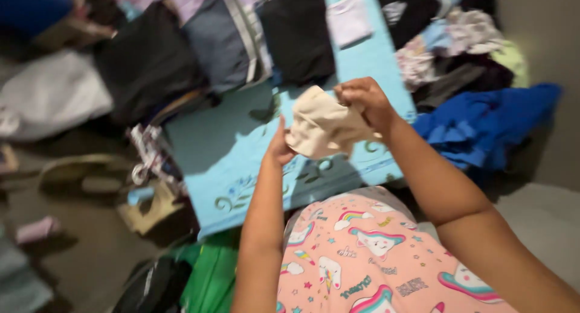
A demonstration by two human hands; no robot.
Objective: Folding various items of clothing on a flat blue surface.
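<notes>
Holding the small cream cloth (323, 129) taut, right hand (362, 102) pinched shut on its top edge and left hand (279, 147) gripping its side, keeps it flat above the light blue bed sheet (229, 150).

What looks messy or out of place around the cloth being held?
The folded piles sit orderly on the light blue cloth, but the blue garment and mixed clothes at right lie in loose heaps.
</notes>
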